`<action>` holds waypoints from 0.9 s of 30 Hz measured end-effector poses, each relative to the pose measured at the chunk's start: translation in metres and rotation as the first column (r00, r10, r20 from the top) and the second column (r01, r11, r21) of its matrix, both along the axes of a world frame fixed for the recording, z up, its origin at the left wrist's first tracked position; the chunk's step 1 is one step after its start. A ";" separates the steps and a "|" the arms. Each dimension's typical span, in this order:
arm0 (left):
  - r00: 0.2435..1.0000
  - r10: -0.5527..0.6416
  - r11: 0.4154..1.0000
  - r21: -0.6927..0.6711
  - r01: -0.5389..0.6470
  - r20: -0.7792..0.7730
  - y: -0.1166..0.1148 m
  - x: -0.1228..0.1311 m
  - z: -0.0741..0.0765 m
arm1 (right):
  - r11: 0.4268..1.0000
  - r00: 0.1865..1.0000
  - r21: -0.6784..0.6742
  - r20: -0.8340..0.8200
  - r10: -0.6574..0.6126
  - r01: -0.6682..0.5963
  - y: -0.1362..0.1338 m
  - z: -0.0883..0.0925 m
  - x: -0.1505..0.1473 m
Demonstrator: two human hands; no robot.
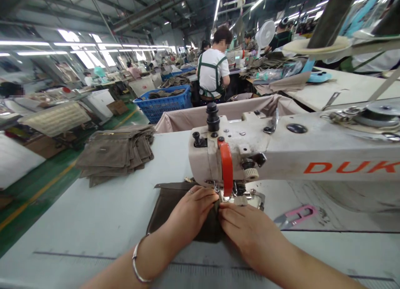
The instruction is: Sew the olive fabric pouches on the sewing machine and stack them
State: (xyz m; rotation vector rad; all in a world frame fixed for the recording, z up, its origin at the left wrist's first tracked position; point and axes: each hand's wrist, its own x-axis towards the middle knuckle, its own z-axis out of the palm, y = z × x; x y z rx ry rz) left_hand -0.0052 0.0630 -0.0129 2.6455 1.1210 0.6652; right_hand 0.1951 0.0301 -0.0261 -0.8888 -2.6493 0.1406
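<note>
A dark brown fabric piece [168,207] lies on the sewing machine's bed, its right edge by the needle area. My left hand [192,209] presses on it from above, fingers together close to the presser foot [218,191]. On the fabric's right edge, my right hand [246,228] grips with its fingertips, which nearly meet those of the left. The fingers partly hide the held edge. Above both hands is the head of the white sewing machine [281,155], with an orange guard [227,168] at its front.
Pink-handled thread snips [298,214] lie right of my right hand. A stack of brown fabric pouches [109,153] sits at the table's left. Behind the machine are a pinkish cloth-lined bin [178,120], a blue crate [165,107] and a seated co-worker [214,68]. A ruler scale [187,268] runs along the front.
</note>
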 end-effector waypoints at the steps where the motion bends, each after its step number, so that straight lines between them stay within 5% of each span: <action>1: 1.000 -0.007 1.000 0.000 0.007 0.003 0.001 -0.001 0.000 | 1.000 1.000 -0.006 0.007 0.000 0.000 -0.001 0.001 -0.001; 18: 0.999 -0.025 1.000 0.007 0.025 -0.026 0.004 -0.001 0.001 | 0.998 1.000 -0.064 0.011 0.013 -0.012 0.003 0.000 -0.003; 22: 0.997 -0.023 0.999 -0.030 0.021 -0.078 -0.003 -0.005 0.008 | 0.982 0.999 -0.188 -0.034 0.014 -0.020 0.008 0.018 0.013; 27: 0.964 -0.188 0.981 -0.091 0.174 -0.186 -0.020 -0.011 0.021 | 0.915 0.994 -0.400 -0.059 -0.091 0.060 0.019 0.048 0.059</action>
